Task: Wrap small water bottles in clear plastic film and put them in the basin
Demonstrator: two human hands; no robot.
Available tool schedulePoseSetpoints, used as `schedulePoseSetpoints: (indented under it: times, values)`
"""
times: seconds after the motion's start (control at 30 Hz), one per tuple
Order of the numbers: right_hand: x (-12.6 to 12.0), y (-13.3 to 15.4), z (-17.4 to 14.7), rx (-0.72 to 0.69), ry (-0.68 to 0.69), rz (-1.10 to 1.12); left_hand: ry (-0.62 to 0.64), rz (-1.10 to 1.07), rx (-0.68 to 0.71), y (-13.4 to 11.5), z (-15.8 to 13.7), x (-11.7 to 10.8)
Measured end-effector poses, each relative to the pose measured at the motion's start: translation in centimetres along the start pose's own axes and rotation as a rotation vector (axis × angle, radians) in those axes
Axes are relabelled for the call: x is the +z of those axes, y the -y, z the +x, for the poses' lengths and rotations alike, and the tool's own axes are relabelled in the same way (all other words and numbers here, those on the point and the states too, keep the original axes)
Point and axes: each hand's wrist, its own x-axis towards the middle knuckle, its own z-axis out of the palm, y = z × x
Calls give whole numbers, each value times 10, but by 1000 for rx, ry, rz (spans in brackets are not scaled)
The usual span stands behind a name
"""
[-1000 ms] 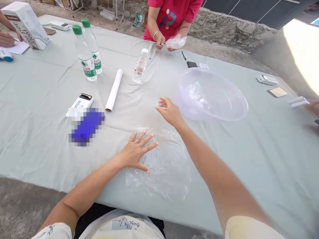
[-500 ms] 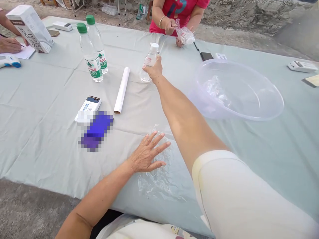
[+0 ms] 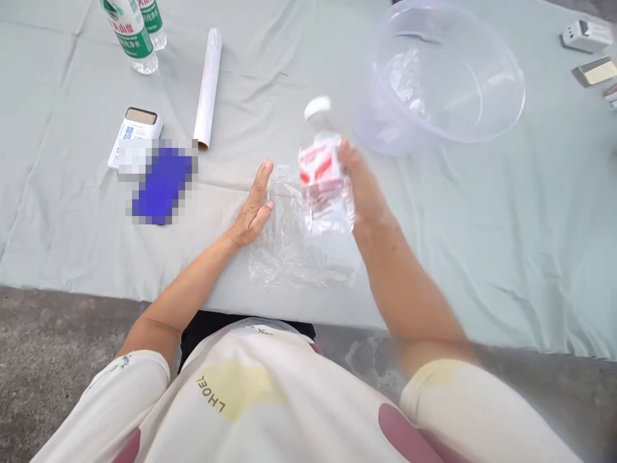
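My right hand point(image 3: 364, 186) is wrapped round a clear plastic bottle point(image 3: 325, 177) with a white cap and a red-and-white label. It is held upright above the table, slightly blurred. Under it a crumpled clear plastic bag or film sheet point(image 3: 284, 247) lies flat near the table's front edge. At the sheet's left edge rests my left hand point(image 3: 253, 209), on its side, fingers extended and thumb apart, holding nothing.
A large clear plastic basin point(image 3: 501, 138) with crumpled clear plastic point(image 3: 407, 80) inside stands back right. Left are a white roll point(image 3: 209, 90), a white device point(image 3: 135, 132), a blurred-out blue item point(image 3: 164, 186) and green-labelled water bottles point(image 3: 132, 42). Small devices point(image 3: 587, 35) lie far right.
My right hand has drawn the bottle from the far middle of the table back towards me, over the sheet. My left hand has turned from palm-down onto its side. The view has tipped downward.
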Motion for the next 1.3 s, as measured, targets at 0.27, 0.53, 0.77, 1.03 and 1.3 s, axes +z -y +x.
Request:
schedulePoseSetpoints:
  times: [0.27, 0.53, 0.77, 1.03, 1.3]
  values:
    - [35, -74, -66, 181, -32, -101, -141, -74, -6, 3, 3, -8]
    - [22, -59, -74, 88, -59, -221, -434, -201, -112, 8, -20, -22]
    - [62, -55, -57, 26, -49, -564, -602, -20, -344, 2, -65, -15]
    - [83, -57, -52, 81, 34, -764, -138, 459, -445, -31, -125, 13]
    - [67, -11, -21, -370, 57, -761, -89, 483, -453, -39, -134, 30]
